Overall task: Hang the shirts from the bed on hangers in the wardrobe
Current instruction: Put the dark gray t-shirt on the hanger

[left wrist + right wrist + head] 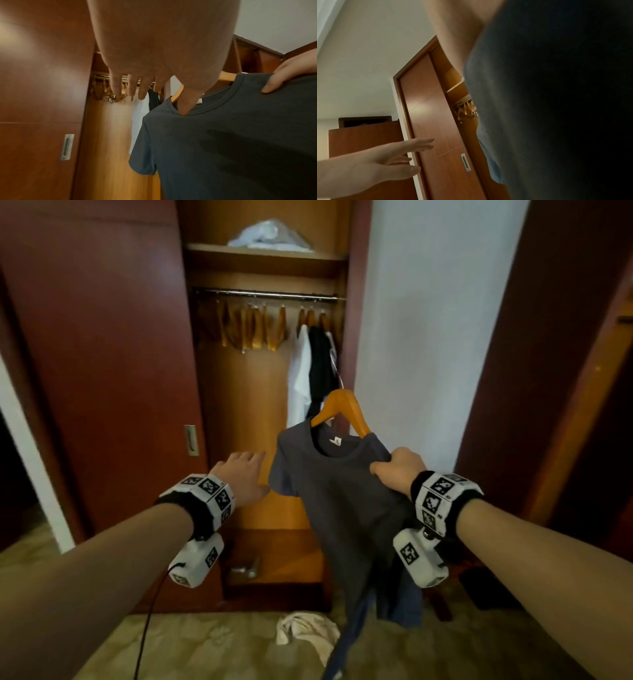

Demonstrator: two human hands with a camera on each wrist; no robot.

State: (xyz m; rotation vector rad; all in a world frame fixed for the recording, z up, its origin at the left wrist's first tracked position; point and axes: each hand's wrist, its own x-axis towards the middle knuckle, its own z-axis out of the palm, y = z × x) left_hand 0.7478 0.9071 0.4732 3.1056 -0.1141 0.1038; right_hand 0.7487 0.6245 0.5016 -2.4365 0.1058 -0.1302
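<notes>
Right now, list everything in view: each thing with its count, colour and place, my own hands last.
grey T-shirt: one, dark grey, on a hanger held up in front of the open wardrobe
wooden hanger: one, orange-brown, inside the grey T-shirt's neck
rail: one, metal, under the wardrobe shelf
empty hangers: several, wooden, left part of the rail
white shirt: one, hung at the right of the rail
black shirt: one, hung beside the white shirt
white bundle: one, on the top shelf
sliding door: one, red-brown, left of the opening
crumpled cloth: one, off-white, on the bed
left hand: open, fingers straight, beside the sleeve
right hand: grips the grey T-shirt's shoulder
</notes>
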